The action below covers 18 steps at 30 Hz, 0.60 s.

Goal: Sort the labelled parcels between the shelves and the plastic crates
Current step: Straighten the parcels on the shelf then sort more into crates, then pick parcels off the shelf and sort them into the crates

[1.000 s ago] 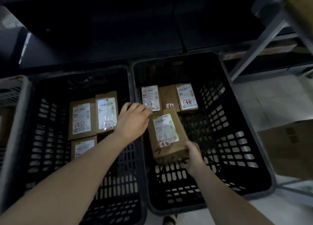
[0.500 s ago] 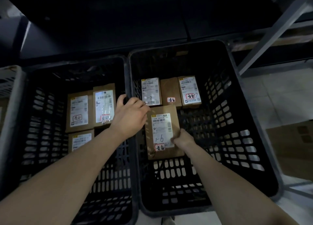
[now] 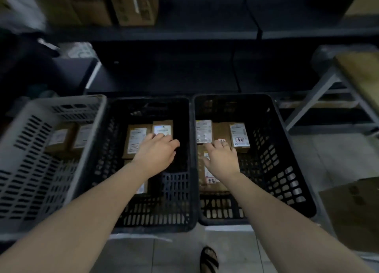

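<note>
**Settling a parcel into the right-hand crate**

While our right hand (image 3: 221, 159) is lying flat with fingers spread on the brown parcel (image 3: 212, 183), we are judging it is being pressed into place on the floor of the right black crate (image 3: 287, 170), just at 6 o'clock of three labelled boxes (image 3: 222, 133). Our left hand (image 3: 156, 153) is hovering loosely curled, holding nothing, over the middle black crate (image 3: 176, 190). Cardboard looks matte and stiff; crate walls are slotted plastic. At 9 o'clock, a grey crate (image 3: 30, 149) is holding more parcels.
</note>
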### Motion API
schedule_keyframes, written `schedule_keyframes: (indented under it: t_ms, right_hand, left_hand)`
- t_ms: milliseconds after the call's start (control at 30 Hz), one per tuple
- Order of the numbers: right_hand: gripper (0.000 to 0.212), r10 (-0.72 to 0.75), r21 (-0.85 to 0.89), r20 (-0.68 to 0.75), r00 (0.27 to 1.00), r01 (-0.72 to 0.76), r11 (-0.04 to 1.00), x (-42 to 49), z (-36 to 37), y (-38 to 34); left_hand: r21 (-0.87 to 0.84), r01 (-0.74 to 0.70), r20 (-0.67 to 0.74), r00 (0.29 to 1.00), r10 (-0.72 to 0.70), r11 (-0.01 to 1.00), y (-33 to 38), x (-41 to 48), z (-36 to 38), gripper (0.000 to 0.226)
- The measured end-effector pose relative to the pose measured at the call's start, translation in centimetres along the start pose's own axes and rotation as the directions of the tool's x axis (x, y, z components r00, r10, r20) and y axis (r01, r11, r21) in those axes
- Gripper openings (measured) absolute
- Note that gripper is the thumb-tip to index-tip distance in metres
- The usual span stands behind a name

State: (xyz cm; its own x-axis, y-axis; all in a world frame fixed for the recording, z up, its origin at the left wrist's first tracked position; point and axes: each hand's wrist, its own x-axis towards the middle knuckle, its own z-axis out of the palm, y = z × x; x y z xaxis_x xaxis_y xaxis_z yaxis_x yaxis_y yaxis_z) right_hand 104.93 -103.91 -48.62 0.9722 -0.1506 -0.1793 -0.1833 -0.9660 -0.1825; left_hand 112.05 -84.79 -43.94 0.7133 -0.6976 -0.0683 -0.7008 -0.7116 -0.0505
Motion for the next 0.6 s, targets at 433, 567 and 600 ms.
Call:
schedule_keyframes:
  t_ms: [433,567,600]
  right_hand:
    - [0.033,-0.545,-0.08,-0.448,0.708,0.576,0.814,-10.8,-17.4,-32.0]
    - [0.028,-0.696,-0.134,-0.543,0.469,0.77,0.624,-12.7,-22.7,-43.5]
    - [0.028,-0.722,-0.144,-0.555,0.413,0.807,0.573,-13.3,-23.7,-46.3]
  left_hand:
    - [0.132,0.406,-0.302,0.885,-0.353,0.904,-14.5,-32.0,-22.0,0.023]
    - [0.188,0.589,-0.432,0.768,-0.472,0.786,-19.1,-41.1,-27.3,0.025]
    - [0.187,0.633,-0.447,0.736,-0.509,0.752,-19.9,-43.2,-28.4,0.024]
